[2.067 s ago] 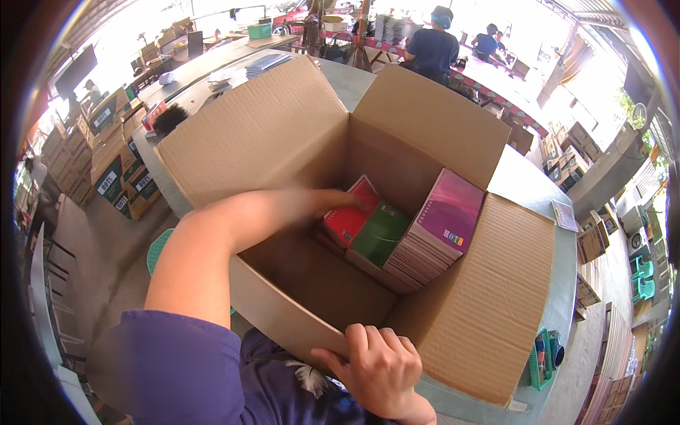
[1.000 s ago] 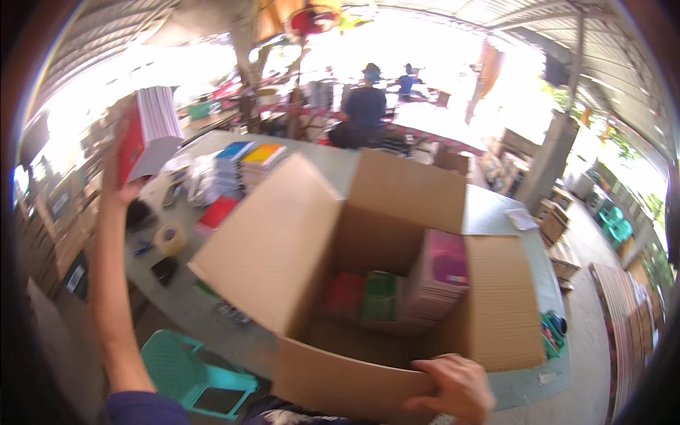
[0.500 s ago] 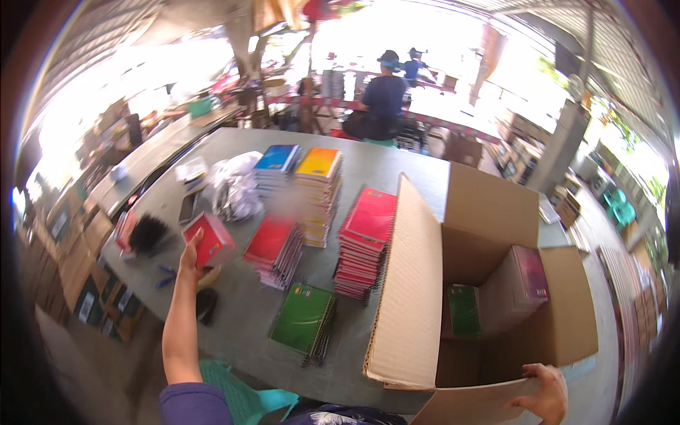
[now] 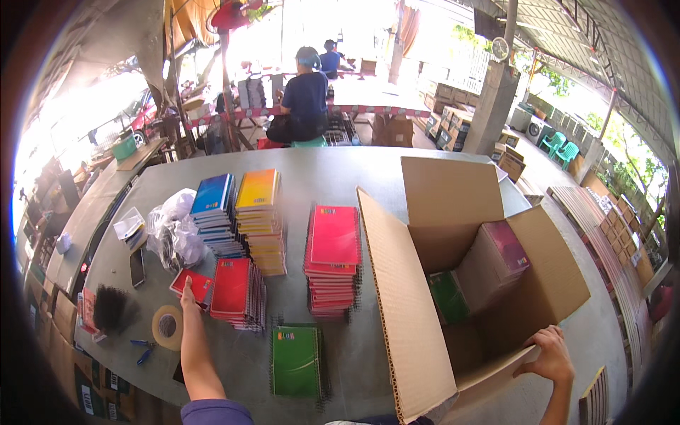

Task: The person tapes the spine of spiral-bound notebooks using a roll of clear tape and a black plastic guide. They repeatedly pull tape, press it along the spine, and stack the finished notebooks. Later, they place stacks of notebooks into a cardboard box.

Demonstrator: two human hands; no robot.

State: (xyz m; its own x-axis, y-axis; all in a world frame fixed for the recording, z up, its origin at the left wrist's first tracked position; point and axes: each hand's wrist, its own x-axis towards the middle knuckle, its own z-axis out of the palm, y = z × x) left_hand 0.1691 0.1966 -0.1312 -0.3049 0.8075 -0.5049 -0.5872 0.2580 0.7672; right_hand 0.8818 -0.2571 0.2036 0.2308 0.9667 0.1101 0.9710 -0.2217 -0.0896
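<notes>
Stretching across the foreground, a grey table [image 4: 333, 177] stands beneath a sloping metal roof [image 4: 609, 49] in a bright, open-sided room. Beyond it, a person in a dark blue shirt [image 4: 306, 99] sits, back turned, near a far table [image 4: 386, 110] with a red edge. A concrete pillar [image 4: 490, 106] and green chairs [image 4: 565, 151] stand to the right.

The left hand [image 4: 189, 296] has its fingers closed on some red notebooks [image 4: 200, 283], just beside a red stack [image 4: 231, 287]; whether they touch the tabletop cannot be told. The right hand [image 4: 550, 358] has its fingers hooked over the near flap of an open cardboard box [image 4: 451, 185]. Inside, a green notebook [image 4: 448, 296] lies against a tall purple-topped pile [image 4: 506, 246].

The box's raised left flap [image 4: 404, 315] stands between its opening and the other stacks: blue notebooks [image 4: 212, 197], yellow notebooks [image 4: 258, 191], a taller red pile [image 4: 334, 237] and green notebooks [image 4: 296, 361]. Crowding the left forearm are a tape roll [image 4: 167, 312] and blue-handled pliers [image 4: 144, 352]; a phone [image 4: 137, 268] and a crumpled plastic bag [image 4: 177, 237] lie farther back.
</notes>
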